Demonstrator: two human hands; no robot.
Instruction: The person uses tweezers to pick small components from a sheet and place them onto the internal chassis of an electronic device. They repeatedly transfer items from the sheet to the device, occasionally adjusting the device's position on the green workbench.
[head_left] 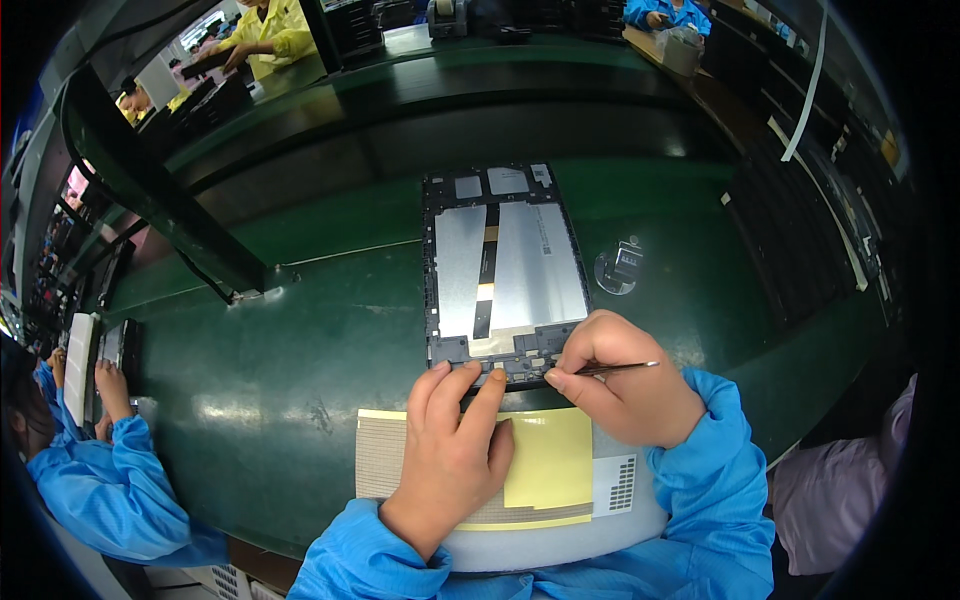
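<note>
An opened tablet body (540, 260) lies on the green bench, its silver back plate and black frame facing up. Down its middle runs a dark flat ribbon cable (486, 290). My left hand (450, 440) is open, fingertips resting on the tablet's near edge by the small circuit parts. Between thumb and forefinger, my right hand (630, 385) pinches thin tweezers (625, 366), with the tip end at the tablet's lower right corner, mostly hidden by the fingers. Below the tablet, partly under my left hand, lies a sheet of small stickers (385, 455) with a yellow sheet (548, 455) over it.
Right of the tablet sits a small clear plastic piece (620, 266). A pale pad (560, 545) and a white label sheet (614, 485) are near me. Dark panels (790, 240) stand at right; a dark post (160, 190) rises at left. A co-worker in blue (110, 480) works at left.
</note>
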